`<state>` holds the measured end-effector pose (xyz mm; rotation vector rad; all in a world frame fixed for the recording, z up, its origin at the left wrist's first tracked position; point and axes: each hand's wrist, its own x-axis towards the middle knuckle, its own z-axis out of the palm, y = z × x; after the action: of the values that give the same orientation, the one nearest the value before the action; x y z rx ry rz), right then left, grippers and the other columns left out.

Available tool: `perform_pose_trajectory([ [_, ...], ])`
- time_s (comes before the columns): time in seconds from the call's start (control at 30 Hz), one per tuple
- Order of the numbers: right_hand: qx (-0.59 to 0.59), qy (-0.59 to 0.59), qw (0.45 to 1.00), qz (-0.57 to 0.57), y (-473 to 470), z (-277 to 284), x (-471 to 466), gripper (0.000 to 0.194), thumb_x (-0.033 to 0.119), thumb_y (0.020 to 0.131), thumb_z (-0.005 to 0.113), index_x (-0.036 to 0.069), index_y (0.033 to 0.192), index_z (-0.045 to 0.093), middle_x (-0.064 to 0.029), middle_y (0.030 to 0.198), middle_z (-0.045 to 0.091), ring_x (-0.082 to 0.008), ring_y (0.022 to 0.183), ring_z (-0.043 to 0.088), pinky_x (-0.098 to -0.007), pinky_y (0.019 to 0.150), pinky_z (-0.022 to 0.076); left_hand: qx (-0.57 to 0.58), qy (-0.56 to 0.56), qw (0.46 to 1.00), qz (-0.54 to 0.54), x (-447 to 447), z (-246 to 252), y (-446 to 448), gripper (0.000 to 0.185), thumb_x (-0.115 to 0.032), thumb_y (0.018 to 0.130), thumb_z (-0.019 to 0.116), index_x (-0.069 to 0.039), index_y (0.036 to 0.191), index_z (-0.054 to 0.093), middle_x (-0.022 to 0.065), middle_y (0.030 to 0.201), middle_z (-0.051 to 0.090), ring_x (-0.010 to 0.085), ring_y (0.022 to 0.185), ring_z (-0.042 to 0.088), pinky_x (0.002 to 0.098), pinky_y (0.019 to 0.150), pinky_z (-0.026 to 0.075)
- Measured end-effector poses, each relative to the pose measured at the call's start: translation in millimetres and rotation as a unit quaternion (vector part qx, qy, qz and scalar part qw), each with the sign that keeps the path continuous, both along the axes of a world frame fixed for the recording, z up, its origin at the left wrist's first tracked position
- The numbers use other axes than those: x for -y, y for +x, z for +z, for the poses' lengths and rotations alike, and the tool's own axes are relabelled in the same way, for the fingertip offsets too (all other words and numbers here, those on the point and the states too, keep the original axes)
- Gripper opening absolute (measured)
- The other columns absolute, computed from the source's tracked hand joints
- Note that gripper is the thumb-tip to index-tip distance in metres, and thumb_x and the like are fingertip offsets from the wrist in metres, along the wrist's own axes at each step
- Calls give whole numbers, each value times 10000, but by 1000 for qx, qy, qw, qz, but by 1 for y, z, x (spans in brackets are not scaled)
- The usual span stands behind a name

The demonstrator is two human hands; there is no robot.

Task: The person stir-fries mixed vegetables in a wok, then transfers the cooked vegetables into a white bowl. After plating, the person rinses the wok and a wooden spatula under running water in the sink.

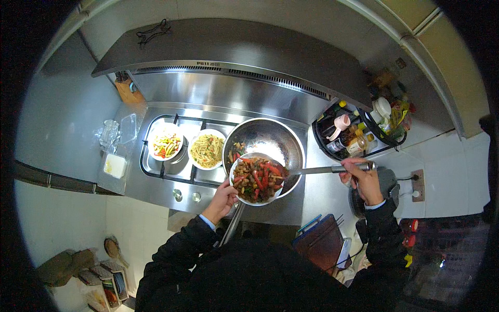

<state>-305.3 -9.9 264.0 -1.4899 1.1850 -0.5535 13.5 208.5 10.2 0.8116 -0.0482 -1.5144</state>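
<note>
My left hand point(223, 201) grips the near left rim of a white plate point(237, 165), held over the front of a metal wok point(278, 134). Stir-fried food with red pepper strips point(257, 179) is heaped on that plate. In my right hand point(360, 178) is the handle of a long metal spatula point(314, 170); its head meets the right side of the heap and is partly hidden there. Some food bits point(236, 150) lie inside the wok, whose long handle point(234, 222) points back towards my body.
Left of the wok, a plate of shredded food point(206, 150) and a plate of yellow and red pieces point(165, 142) stand on the gas stove point(156, 195). A range hood point(241, 46) hangs above. Bottles point(358, 144) fill a black rack point(323, 146) at right, near a dark appliance point(386, 187).
</note>
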Motion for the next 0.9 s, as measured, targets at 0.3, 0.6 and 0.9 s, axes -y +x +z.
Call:
perform_pose_trajectory([
  [0.3,-154,-164,960,169,102,104,-29,134,126,893,706,20,960,755,-39,680,671,-92,549,594,-223,485,414,29,30,999,-20,-1,13,-5,454,43,826,490,-49,1262,575,34,1078,652,100,824,613,237,647,507],
  [0.6,-139,-402,865,266,120,134,-84,89,41,805,712,4,881,740,-164,773,706,-278,648,697,-329,590,526,21,3,1000,-9,5,17,-6,471,33,826,480,-46,1284,556,23,1069,644,86,762,556,212,591,444],
  [0.9,-157,-454,813,328,104,129,-95,129,27,795,717,40,923,734,-112,703,624,-283,559,619,-365,516,483,47,-16,998,-25,7,9,-2,431,7,864,521,-74,1284,567,-1,1058,637,68,784,548,204,583,393],
])
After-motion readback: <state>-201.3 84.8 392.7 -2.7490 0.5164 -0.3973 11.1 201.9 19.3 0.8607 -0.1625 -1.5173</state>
